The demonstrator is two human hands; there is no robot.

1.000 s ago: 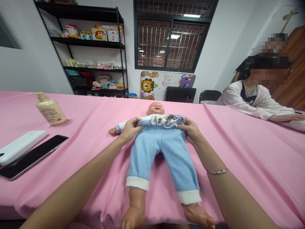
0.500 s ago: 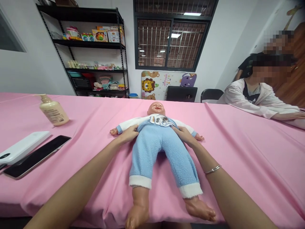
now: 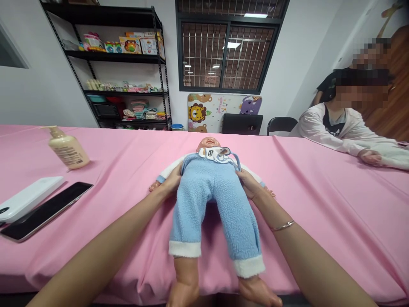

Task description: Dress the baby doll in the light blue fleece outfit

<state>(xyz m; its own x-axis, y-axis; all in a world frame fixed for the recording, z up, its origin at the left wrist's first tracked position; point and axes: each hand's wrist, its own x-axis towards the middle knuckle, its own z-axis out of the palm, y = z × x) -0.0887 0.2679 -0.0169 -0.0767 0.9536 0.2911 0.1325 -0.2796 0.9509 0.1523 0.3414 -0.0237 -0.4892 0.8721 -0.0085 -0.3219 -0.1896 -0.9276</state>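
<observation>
Doll point(image 3: 211, 200) on pink-draped table point(image 3: 322, 209); left hand point(image 3: 168, 181), right hand point(image 3: 249, 184): fingers clamped on doll's sides; black shelving point(image 3: 118, 57) behind.

Light: ceiling lights point(image 3: 255, 15) are glinting in your dark window point(image 3: 201, 55), evenly brightening the room.
Shadow: softly pooling beneath the doll's legs point(image 3: 191, 213).
Distortion: your wide lens is bending the shelving point(image 3: 111, 56) near the edge.

Soft, fuzzy fleece of the baby doll's trousers point(image 3: 212, 204) lies against the fingers point(image 3: 174, 177); glossy plastic doll feet point(image 3: 182, 292) show below them, on matt pink cloth point(image 3: 335, 204).
</observation>
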